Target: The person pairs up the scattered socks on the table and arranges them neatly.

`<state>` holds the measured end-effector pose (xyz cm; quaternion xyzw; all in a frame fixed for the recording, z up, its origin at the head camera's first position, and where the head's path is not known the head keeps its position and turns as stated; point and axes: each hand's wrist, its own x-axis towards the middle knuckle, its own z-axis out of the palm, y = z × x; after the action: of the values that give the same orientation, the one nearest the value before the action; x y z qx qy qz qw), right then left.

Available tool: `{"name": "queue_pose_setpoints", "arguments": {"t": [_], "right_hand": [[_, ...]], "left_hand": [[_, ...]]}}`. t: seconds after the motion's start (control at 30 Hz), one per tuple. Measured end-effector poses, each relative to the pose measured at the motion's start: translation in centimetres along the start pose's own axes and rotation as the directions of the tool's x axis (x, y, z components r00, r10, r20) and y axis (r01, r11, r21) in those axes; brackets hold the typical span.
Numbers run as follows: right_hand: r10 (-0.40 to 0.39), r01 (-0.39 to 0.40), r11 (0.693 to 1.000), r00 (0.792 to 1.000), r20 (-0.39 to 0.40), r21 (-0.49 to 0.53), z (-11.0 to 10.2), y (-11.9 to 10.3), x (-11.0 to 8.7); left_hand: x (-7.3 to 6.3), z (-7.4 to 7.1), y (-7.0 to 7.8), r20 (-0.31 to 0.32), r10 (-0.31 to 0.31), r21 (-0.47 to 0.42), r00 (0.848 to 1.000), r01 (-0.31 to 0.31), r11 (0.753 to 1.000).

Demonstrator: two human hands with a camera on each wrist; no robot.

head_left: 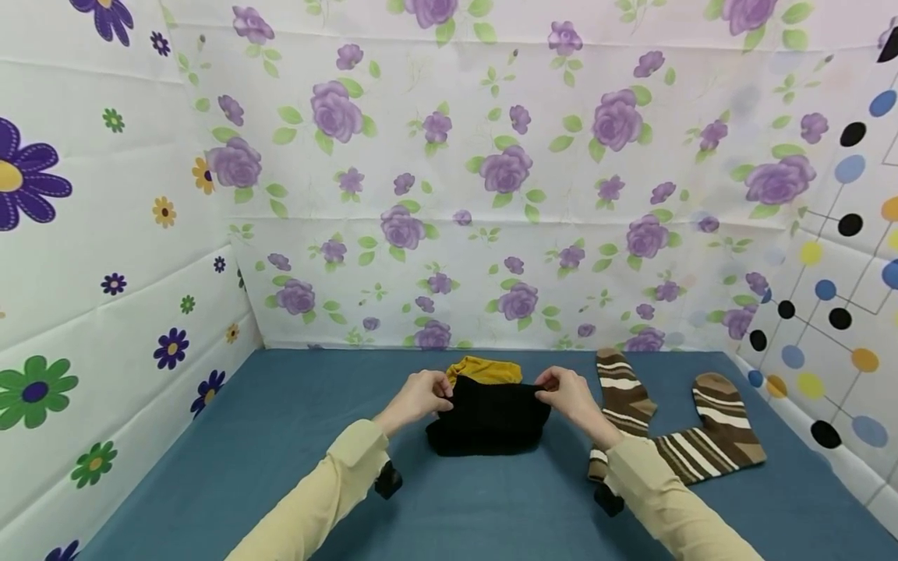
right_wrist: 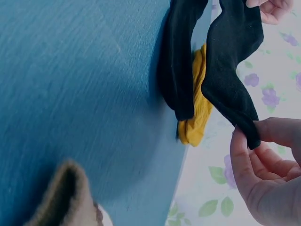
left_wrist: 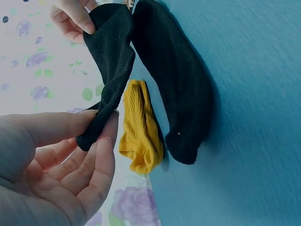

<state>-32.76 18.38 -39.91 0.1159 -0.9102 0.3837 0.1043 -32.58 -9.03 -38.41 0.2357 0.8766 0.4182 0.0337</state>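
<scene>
A black sock (left_wrist: 110, 42) is stretched between my two hands, raised off the table. My left hand (head_left: 422, 399) pinches one end between thumb and fingers; my right hand (head_left: 570, 396) pinches the opposite end the same way. Below it a second black sock (left_wrist: 174, 84) lies on the blue surface, overlapped by the held one in the head view. Just behind both, a yellow ribbed sock (head_left: 491, 369) lies bunched up, partly hidden by the black one.
Two brown-and-white striped socks (head_left: 715, 440) lie at the right on the blue tabletop (head_left: 281, 436), one partly under my right forearm. Flower-patterned sheets (head_left: 456, 257) wall off the back and left, and a dotted sheet (head_left: 842, 374) stands at the right.
</scene>
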Motion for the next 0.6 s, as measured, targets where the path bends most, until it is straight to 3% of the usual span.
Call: {"name": "queue_pose_setpoints", "arguments": {"t": [0.33, 0.6], "right_hand": [[0.012, -0.013, 1.000, 0.998, 0.067, 0.021, 1.4, -0.4, -0.2], [0.028, -0.028, 1.000, 0.997, 0.078, -0.004, 2.3, -0.5, -0.1]], "left_hand": [[-1.1, -0.3, -0.8, 0.058, 0.000, 0.013, 0.998, -0.001, 1.000], [-1.5, -0.2, -1.4, 0.078, -0.031, 0.033, 0.996, 0.029, 0.999]]}}
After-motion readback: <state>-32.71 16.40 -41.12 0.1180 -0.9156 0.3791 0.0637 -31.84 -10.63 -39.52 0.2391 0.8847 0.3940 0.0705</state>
